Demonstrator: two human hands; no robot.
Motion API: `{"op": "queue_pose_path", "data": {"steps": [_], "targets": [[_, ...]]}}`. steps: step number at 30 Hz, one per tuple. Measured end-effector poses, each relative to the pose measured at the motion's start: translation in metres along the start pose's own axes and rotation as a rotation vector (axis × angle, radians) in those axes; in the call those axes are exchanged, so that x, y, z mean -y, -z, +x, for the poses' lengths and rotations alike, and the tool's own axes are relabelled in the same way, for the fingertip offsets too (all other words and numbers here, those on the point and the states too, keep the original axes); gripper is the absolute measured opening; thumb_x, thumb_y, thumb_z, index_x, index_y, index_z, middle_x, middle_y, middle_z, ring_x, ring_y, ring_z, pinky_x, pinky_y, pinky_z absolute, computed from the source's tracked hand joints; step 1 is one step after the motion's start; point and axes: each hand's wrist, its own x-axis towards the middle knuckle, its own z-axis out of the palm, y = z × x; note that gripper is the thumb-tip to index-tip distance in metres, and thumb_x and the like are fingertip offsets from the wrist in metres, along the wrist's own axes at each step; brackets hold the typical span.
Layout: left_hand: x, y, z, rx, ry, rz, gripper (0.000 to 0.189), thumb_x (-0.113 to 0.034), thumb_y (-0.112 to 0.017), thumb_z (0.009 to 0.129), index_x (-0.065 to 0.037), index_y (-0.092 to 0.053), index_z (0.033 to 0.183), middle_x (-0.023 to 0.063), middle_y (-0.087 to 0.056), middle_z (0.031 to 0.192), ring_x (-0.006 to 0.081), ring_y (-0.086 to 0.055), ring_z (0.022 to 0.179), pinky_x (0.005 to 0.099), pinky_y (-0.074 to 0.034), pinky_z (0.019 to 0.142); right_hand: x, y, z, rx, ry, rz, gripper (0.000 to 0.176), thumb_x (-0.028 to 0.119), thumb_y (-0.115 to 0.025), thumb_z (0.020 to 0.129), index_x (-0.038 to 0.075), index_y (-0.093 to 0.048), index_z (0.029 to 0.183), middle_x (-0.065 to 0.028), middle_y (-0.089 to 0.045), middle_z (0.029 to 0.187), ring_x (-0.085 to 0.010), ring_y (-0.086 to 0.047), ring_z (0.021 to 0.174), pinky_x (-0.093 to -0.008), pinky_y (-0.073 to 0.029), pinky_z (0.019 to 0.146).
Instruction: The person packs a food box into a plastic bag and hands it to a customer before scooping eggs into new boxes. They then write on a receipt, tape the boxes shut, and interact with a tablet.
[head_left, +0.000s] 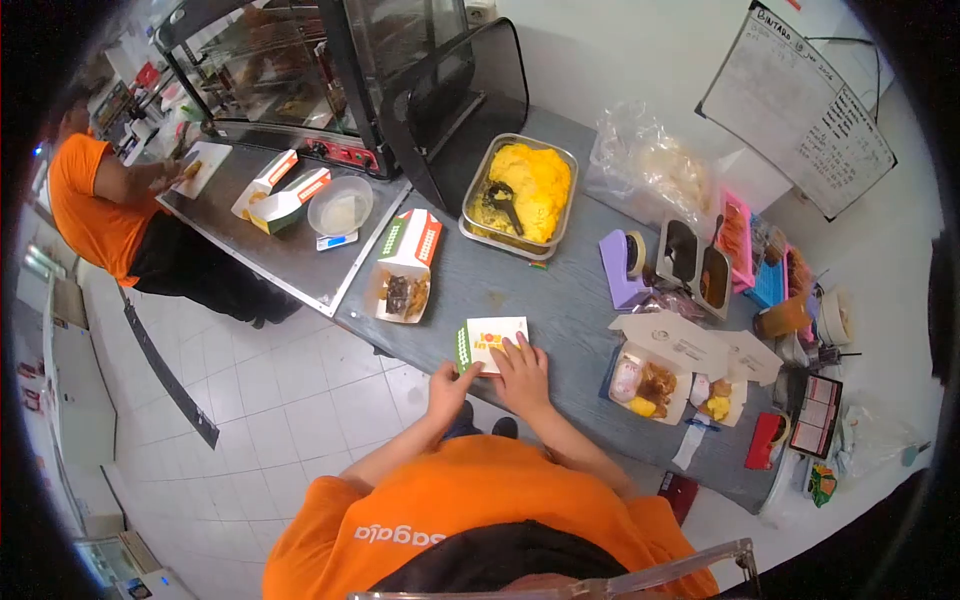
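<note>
A closed white, green and orange takeaway food box (497, 333) lies at the table's front edge before me. My left hand (452, 390) grips its near left corner, thumb and fingers closed on the edge. Across the right part of the lid my right hand (521, 377) lies with its fingers stretched out and apart. The inside of the box is hidden. Left of it stands an open takeaway box (408, 240) with dark and brown food inside.
Behind is a metal pan of yellow rice (550, 190) with a black scoop (505, 205). Two open boxes of food (645, 385) stand right, near a purple tape dispenser (623, 275). A glass display warmer (270, 75) is at back left. A co-worker (85, 195) stands far left.
</note>
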Motion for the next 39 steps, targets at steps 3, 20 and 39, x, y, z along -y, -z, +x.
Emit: {"op": "queue_pose_path", "data": {"steps": [3,20,39], "targets": [[0.004,-0.004,-0.001,0.032,0.061,-0.194,0.027,-0.022,-0.068,0.078,0.001,-0.055,0.085,0.0041,-0.058,0.075,0.0108,-0.051,0.069,0.0237,-0.041,0.063,-0.007,-0.018,0.000,0.011,0.028,-0.076,0.052,0.026,-0.064,0.071,0.011,-0.051,0.119,-0.0108,-0.044,0.128,-0.0304,-0.032,0.127,-0.0534,-0.029,0.096],[-0.092,0.135,0.219,-0.124,-0.066,0.111,0.093,-0.047,-0.069,0.070,0.006,-0.027,0.134,0.0271,-0.041,0.127,0.0326,-0.044,0.117,0.0384,-0.035,0.097,0.000,-0.037,0.153,0.097,0.036,0.255,0.053,0.031,-0.055,0.085,-0.004,-0.040,0.122,-0.0235,-0.051,0.113,-0.0376,-0.047,0.108,-0.0434,-0.040,0.088],[-0.013,0.154,0.060,0.139,-0.107,0.932,0.029,-0.001,-0.060,0.075,-0.001,-0.055,0.104,0.0164,-0.061,0.101,0.0315,-0.059,0.093,0.0396,-0.047,0.078,0.030,-0.045,0.103,0.074,0.192,0.452,0.052,0.004,-0.061,0.069,0.006,-0.047,0.119,-0.0186,-0.041,0.132,-0.0356,-0.037,0.124,-0.0398,-0.040,0.096]]}}
